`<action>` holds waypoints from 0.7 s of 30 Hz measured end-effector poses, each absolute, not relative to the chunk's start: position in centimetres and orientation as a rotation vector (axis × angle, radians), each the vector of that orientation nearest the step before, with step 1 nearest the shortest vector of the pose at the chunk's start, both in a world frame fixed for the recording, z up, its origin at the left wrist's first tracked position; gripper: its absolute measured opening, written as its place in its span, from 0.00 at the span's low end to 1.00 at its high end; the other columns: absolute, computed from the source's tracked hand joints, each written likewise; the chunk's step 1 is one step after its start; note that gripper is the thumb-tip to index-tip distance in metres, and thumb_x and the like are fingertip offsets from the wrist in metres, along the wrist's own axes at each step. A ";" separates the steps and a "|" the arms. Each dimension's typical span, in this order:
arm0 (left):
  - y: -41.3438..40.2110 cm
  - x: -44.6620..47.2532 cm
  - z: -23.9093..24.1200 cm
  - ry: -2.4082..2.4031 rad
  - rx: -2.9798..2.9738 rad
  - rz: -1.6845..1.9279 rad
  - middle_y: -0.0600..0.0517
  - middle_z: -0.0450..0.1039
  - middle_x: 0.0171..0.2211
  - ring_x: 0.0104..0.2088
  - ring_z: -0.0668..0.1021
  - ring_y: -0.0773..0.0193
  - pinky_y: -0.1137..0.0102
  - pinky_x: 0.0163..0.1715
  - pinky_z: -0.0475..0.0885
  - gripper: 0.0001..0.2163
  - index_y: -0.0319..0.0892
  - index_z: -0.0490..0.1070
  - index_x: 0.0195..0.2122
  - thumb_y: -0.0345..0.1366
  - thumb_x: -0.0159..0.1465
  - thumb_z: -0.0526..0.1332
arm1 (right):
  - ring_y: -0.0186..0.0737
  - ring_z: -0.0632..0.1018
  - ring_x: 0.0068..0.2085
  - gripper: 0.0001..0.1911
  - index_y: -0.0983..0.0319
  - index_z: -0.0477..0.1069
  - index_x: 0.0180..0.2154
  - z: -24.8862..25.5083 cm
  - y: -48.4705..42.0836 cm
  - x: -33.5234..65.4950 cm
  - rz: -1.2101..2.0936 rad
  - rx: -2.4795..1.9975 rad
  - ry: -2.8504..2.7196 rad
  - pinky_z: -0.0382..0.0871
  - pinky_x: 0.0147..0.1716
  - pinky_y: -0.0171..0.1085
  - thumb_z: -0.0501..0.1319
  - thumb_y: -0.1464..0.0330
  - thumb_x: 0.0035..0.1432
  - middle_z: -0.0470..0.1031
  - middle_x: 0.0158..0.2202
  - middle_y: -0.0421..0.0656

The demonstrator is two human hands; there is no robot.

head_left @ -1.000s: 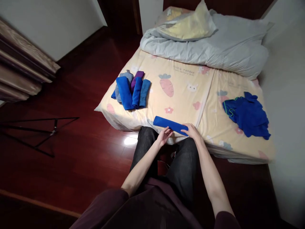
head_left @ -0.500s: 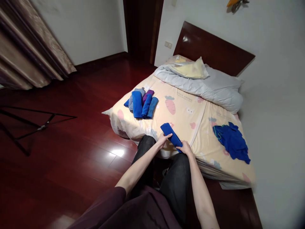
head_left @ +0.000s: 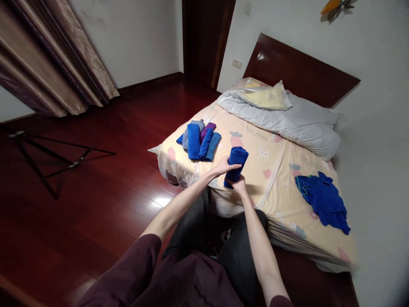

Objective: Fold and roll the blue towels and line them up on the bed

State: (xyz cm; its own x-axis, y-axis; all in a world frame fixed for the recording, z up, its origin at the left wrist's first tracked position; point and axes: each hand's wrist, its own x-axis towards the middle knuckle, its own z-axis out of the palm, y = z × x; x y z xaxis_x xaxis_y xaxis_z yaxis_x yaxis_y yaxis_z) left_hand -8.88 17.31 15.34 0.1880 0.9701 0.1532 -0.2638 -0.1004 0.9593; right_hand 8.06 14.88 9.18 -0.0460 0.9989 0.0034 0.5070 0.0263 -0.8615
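A blue garment (head_left: 238, 156), folded into a compact roll, is held up over the near edge of the bed. My left hand (head_left: 223, 167) grips its upper left side, thumb across the front. Lower down, my right hand (head_left: 239, 184) is closed round its bottom end. To the left on the bed lies a group of several rolled clothes (head_left: 194, 143) in blue, grey and purple. A loose, crumpled blue garment (head_left: 326, 200) with a green cord or trim rests on the bed's right side.
The bed (head_left: 255, 170) has a cream patterned sheet, with a grey quilt (head_left: 309, 121) bunched below the dark headboard (head_left: 300, 70). Black tripod legs (head_left: 60, 160) stand on the glossy red-brown floor (head_left: 134, 128) at left. A curtain (head_left: 54, 59) hangs behind them.
The rolled garment has been raised and turned from slanting away to nearly upright, its folded end showing on top. Both hands moved up with it. The view has shifted slightly left.
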 end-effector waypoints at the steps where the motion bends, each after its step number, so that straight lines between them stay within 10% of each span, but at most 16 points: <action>1: 18.0 -9.6 16.0 0.837 1.252 1.239 0.43 0.83 0.44 0.44 0.83 0.52 0.58 0.51 0.78 0.29 0.36 0.80 0.45 0.50 0.50 0.82 | 0.52 0.85 0.42 0.25 0.62 0.76 0.40 9.4 15.7 7.3 0.939 -1.553 -1.626 0.82 0.43 0.45 0.78 0.59 0.41 0.86 0.42 0.51; 21: 27.1 -14.5 13.8 1.221 1.413 1.291 0.47 0.80 0.40 0.44 0.81 0.51 0.57 0.50 0.79 0.24 0.37 0.77 0.41 0.42 0.47 0.80 | 0.39 0.81 0.41 0.29 0.68 0.76 0.48 7.0 26.9 -1.3 1.121 -1.483 -1.515 0.78 0.43 0.36 0.82 0.67 0.46 0.84 0.41 0.43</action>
